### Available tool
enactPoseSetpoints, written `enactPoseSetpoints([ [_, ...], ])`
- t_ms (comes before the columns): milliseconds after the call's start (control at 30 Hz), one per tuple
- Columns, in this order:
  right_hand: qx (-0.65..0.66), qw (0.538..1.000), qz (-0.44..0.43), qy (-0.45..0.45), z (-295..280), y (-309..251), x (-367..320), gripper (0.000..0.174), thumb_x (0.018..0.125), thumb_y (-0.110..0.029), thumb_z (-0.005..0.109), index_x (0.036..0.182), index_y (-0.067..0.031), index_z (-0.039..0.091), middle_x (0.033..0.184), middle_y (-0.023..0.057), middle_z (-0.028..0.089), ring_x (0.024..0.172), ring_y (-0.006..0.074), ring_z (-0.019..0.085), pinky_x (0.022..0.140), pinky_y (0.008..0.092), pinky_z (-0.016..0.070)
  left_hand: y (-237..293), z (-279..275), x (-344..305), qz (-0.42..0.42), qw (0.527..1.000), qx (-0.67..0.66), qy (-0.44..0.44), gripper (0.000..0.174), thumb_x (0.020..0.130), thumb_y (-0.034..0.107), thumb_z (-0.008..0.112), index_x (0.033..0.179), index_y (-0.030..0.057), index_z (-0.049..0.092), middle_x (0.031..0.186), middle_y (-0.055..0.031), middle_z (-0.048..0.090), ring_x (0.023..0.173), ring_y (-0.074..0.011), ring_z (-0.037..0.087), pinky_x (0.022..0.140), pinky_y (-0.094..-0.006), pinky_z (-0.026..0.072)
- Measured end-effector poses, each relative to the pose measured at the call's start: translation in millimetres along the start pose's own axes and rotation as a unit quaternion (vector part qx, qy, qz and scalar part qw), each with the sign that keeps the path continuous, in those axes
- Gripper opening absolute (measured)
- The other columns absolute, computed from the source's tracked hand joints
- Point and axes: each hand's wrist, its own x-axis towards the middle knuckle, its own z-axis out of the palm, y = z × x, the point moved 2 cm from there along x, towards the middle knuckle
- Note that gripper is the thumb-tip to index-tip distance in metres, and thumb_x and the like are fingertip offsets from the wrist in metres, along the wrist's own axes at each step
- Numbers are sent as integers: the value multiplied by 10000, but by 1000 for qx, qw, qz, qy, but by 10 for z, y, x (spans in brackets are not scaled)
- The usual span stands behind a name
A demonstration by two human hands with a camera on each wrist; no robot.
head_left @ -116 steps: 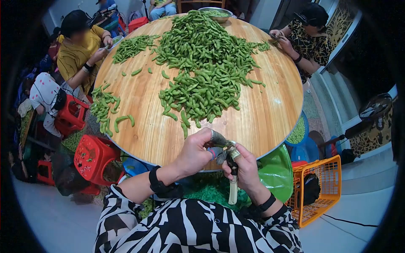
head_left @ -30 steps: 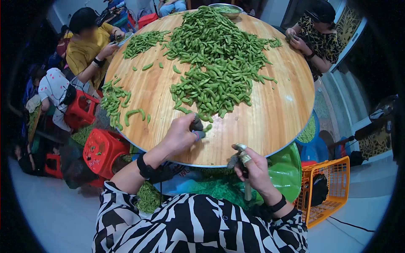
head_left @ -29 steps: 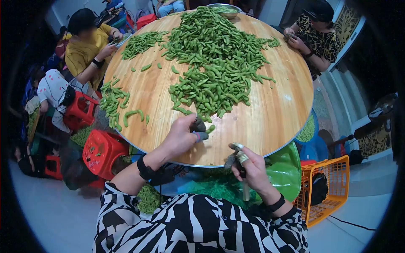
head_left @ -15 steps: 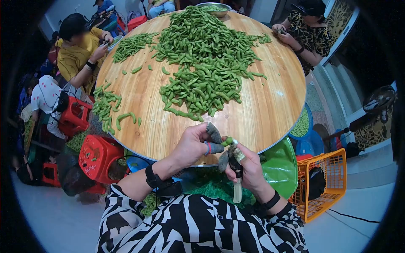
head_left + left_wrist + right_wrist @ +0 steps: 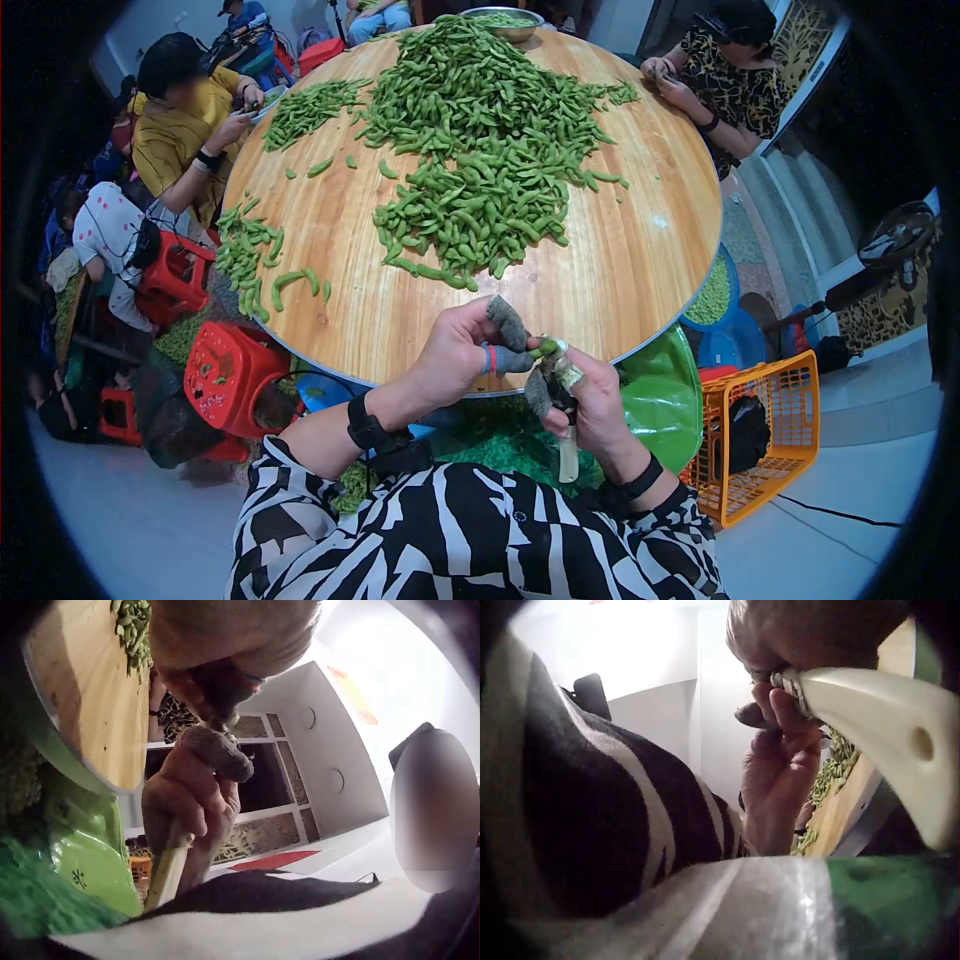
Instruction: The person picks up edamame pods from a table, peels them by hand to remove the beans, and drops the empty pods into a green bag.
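Note:
In the head view my left hand (image 5: 455,350), grey cloth covers on its thumb and a finger, pinches a green soybean pod (image 5: 544,348). The pod's far end meets the thumb of my right hand (image 5: 597,400), just in front of the table's near edge. That right hand grips a tool by its cream-white handle (image 5: 568,460), which points down; the right wrist view shows a hole near the end of the handle (image 5: 870,697). Fingers hide the tool's other end. A pale wrap covers the right thumb, a grey cover (image 5: 538,390) one right finger.
A large heap of pods (image 5: 480,160) covers the middle of the round wooden table (image 5: 640,270), with a smaller pile (image 5: 245,250) at left. Two people sit across, left and right. Red stools (image 5: 225,365), a green bag (image 5: 665,395) and an orange crate (image 5: 765,440) stand around.
A second ago my left hand was over the table by the heap with a pod. It has come back to the right hand, and the pod now sits between both hands.

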Motion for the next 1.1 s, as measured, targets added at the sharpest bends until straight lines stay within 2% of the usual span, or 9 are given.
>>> enactPoseSetpoints([
  [333,-30,999,-28,-20,8,24,-38,404,992,-160,362,1352,22,388,709,41,517,495,59,420,424,177,343,25,1,-28,-7,1000,7,-10,236,719,-79,703,881,27,566,874,-40,639,880,-138,635,804,-281,514],
  [500,-65,997,-28,13,55,-16,-49,390,985,-145,364,1333,24,413,665,30,503,488,57,419,416,181,341,30,26,-46,4,1000,-2,-10,227,725,-84,696,880,24,570,889,-42,642,883,-135,629,816,-288,513],
  [700,-60,997,-23,31,26,8,-26,366,975,-122,358,1294,32,451,615,30,477,432,62,382,393,192,331,31,54,-73,38,997,72,-12,236,723,-85,695,895,20,573,904,-56,647,857,-132,625,792,-281,519],
  [800,8,1000,-1,18,7,29,-27,368,979,-151,370,1290,25,456,609,38,474,419,65,368,381,196,326,-20,19,-39,10,999,-28,-19,230,734,-71,694,907,15,569,909,-67,651,847,-131,623,778,-270,520],
  [867,47,999,19,18,-2,23,-21,371,980,-171,387,1288,22,459,618,43,482,419,64,365,376,197,325,-51,-6,-21,-82,985,-141,-61,226,741,-58,694,909,21,564,916,-75,655,824,-131,626,736,-265,521],
  [1000,111,991,53,55,-42,59,-10,391,977,-233,439,1289,1,466,668,53,515,416,60,350,361,198,320,-111,33,-8,-146,969,-187,-67,203,762,-12,701,897,22,553,916,-66,655,776,-133,624,676,-282,526],
  [1033,112,991,53,56,-42,58,-2,391,977,-233,439,1289,1,466,668,53,515,416,60,350,361,198,320,-106,42,3,-6,1000,-11,-27,205,759,0,701,903,17,556,885,-77,653,736,-159,626,632,-298,518],
  [1067,123,988,54,71,-44,64,8,388,973,-242,446,1282,-9,465,681,55,516,413,57,345,347,197,303,-80,54,-9,134,977,165,13,209,756,12,702,909,13,559,854,-88,651,696,-184,627,589,-315,509],
  [1100,135,985,57,87,-47,75,10,384,969,-251,452,1275,-19,464,694,57,517,410,54,339,333,197,286,-57,51,-24,132,977,165,13,209,756,12,702,909,13,559,854,-88,651,696,-184,627,589,-315,509],
])
